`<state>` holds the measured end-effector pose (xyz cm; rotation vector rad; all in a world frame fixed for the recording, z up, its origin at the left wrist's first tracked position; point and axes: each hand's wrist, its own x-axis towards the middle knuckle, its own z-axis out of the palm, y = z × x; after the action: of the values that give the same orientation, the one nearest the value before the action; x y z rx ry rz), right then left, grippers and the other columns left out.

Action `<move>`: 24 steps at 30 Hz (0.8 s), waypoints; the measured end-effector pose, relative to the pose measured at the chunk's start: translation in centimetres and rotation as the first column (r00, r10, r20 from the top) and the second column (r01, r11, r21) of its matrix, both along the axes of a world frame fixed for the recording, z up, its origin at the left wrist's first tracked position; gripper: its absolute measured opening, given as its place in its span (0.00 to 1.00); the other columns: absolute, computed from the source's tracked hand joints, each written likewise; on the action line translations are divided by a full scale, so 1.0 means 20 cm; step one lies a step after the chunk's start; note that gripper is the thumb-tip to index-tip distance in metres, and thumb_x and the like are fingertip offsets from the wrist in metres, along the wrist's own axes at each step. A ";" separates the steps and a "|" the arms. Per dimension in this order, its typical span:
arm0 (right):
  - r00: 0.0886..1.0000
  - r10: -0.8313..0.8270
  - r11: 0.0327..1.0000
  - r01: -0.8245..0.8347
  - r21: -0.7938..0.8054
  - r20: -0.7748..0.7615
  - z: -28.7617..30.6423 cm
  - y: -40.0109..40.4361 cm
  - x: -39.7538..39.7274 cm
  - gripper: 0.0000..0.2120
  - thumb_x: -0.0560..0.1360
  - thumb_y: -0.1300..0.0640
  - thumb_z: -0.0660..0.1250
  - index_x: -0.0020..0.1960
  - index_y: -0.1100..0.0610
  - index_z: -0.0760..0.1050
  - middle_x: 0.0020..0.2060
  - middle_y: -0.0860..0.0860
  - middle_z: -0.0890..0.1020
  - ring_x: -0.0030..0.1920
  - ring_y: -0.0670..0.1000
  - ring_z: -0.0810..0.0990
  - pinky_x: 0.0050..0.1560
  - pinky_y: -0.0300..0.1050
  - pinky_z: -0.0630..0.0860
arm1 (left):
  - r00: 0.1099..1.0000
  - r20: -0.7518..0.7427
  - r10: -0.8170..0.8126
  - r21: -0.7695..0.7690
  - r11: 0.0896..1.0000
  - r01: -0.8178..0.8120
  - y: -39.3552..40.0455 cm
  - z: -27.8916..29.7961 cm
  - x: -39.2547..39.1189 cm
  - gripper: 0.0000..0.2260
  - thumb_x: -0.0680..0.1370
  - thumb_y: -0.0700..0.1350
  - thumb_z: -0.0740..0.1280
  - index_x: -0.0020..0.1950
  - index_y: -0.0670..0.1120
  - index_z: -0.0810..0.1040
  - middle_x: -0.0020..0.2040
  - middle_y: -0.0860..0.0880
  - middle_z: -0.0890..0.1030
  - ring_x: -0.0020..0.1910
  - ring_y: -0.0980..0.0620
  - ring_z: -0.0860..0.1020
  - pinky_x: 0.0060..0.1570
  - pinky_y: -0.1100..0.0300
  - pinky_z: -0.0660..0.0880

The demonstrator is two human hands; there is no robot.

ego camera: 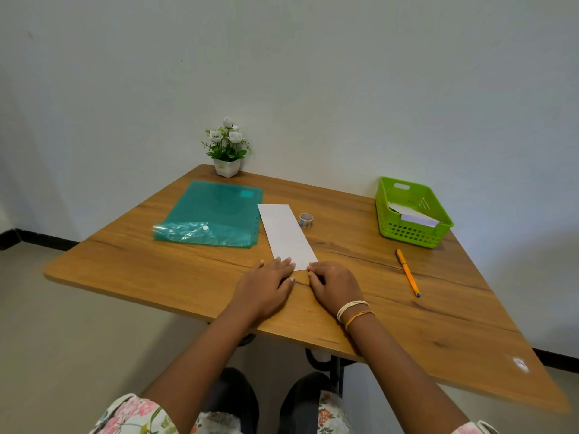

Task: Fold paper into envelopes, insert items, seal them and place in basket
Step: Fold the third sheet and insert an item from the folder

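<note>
While both hands rested at the near end of a long white sheet of paper folded into a narrow strip, the strip lay flat on the brown wood-grain table, running away from the person toward the far side. The left hand lay palm down with its fingers straight and close together, the fingertips pressing on the strip's near left corner. The right hand sat just beside it, its fingers bent at the knuckles and the fingertips touching the strip's near right corner; whether that grip pinched the paper's edge or only pressed on it could not be told. Two thin bangles, one pale and one orange, circled the right wrist.

A small roll of patterned tape stood just beside the strip's far right edge. To the left of the strip lay a translucent teal plastic document folder with a white snap button on its flap, its right edge close to the paper. Behind the folder, at the far corner of the table against the wall, stood a small white pot of artificial white flowers. At the far right of the table sat a bright green perforated plastic basket, holding a few white folded papers. Between the basket and the person, an orange pen lay on the table, well apart from the hands.
</note>
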<state>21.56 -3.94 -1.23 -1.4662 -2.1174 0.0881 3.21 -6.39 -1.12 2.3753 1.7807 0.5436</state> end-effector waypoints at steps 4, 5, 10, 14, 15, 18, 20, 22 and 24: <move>0.997 -0.074 0.997 0.075 -0.035 0.024 0.02 -0.02 -0.01 0.14 0.77 0.51 0.63 0.60 0.53 0.80 0.57 0.48 0.82 0.57 0.47 0.78 0.58 0.42 0.76 | 0.999 -0.042 0.008 -0.006 1.000 -0.008 -0.02 0.00 -0.01 0.22 0.83 0.56 0.49 0.77 0.54 0.59 0.77 0.55 0.59 0.76 0.57 0.55 0.74 0.55 0.52; 0.995 -0.088 0.995 0.090 -0.053 0.038 0.03 -0.02 -0.03 0.14 0.77 0.52 0.63 0.59 0.53 0.80 0.56 0.49 0.83 0.56 0.48 0.79 0.57 0.43 0.76 | 0.999 -0.044 0.013 -0.007 1.000 -0.013 -0.02 0.00 -0.01 0.22 0.83 0.56 0.49 0.77 0.54 0.59 0.77 0.55 0.59 0.76 0.57 0.55 0.74 0.55 0.52; 0.960 -0.276 0.909 0.243 -0.338 -0.052 0.14 0.07 -0.12 0.10 0.73 0.55 0.66 0.46 0.61 0.82 0.38 0.55 0.81 0.40 0.53 0.78 0.40 0.44 0.76 | 0.999 -0.051 0.018 -0.007 1.000 -0.019 -0.02 0.00 0.00 0.23 0.83 0.58 0.49 0.77 0.55 0.59 0.77 0.55 0.60 0.76 0.57 0.56 0.74 0.55 0.53; 0.874 -0.455 0.783 0.300 -0.545 -0.172 0.21 0.17 -0.15 0.08 0.69 0.56 0.71 0.40 0.60 0.76 0.35 0.55 0.77 0.37 0.54 0.78 0.32 0.43 0.71 | 1.000 -0.026 0.016 -0.004 1.000 -0.016 -0.03 0.01 -0.01 0.23 0.83 0.58 0.50 0.77 0.55 0.59 0.77 0.55 0.60 0.76 0.57 0.56 0.74 0.55 0.53; 0.847 -0.493 0.752 0.298 -0.587 -0.202 0.22 0.20 -0.15 0.09 0.69 0.57 0.73 0.42 0.61 0.77 0.39 0.57 0.80 0.41 0.56 0.80 0.36 0.45 0.75 | 1.000 -0.020 0.015 -0.001 1.000 -0.015 -0.03 0.00 -0.01 0.23 0.82 0.58 0.50 0.77 0.55 0.60 0.77 0.55 0.60 0.76 0.57 0.56 0.74 0.56 0.53; 0.776 -0.564 0.677 0.241 -0.695 -0.280 0.24 0.26 -0.15 0.14 0.67 0.58 0.76 0.47 0.62 0.76 0.45 0.58 0.81 0.46 0.56 0.81 0.49 0.48 0.80 | 1.000 -0.002 0.012 0.000 1.000 -0.012 -0.03 0.00 -0.01 0.22 0.82 0.58 0.51 0.76 0.55 0.60 0.77 0.56 0.60 0.76 0.57 0.56 0.74 0.56 0.53; 0.773 -0.570 0.644 0.211 -0.735 -0.277 0.26 0.27 -0.15 0.16 0.67 0.57 0.77 0.50 0.61 0.75 0.48 0.58 0.79 0.46 0.55 0.78 0.49 0.47 0.78 | 1.000 -0.001 0.013 0.001 1.000 -0.013 -0.03 0.00 -0.01 0.22 0.82 0.58 0.51 0.76 0.56 0.60 0.77 0.56 0.60 0.76 0.57 0.57 0.74 0.56 0.53; 0.780 -0.569 0.624 0.203 -0.755 -0.261 0.26 0.28 -0.16 0.22 0.67 0.56 0.77 0.57 0.62 0.74 0.51 0.58 0.78 0.50 0.55 0.78 0.49 0.46 0.76 | 1.000 0.003 0.012 0.000 1.000 -0.012 -0.03 0.00 -0.01 0.22 0.82 0.58 0.51 0.76 0.56 0.60 0.77 0.56 0.61 0.76 0.57 0.56 0.74 0.55 0.52; 0.786 -0.564 0.635 0.218 -0.741 -0.253 0.25 0.28 -0.17 0.28 0.66 0.56 0.77 0.62 0.64 0.72 0.57 0.59 0.78 0.57 0.57 0.78 0.53 0.47 0.77 | 1.000 0.020 0.011 -0.002 1.000 -0.011 -0.03 0.00 -0.01 0.22 0.82 0.58 0.52 0.76 0.56 0.61 0.77 0.56 0.61 0.76 0.58 0.56 0.74 0.55 0.51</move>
<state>18.23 1.64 3.74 -2.0446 -1.3341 1.0493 2.99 -6.97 -1.04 2.3514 1.7866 0.5647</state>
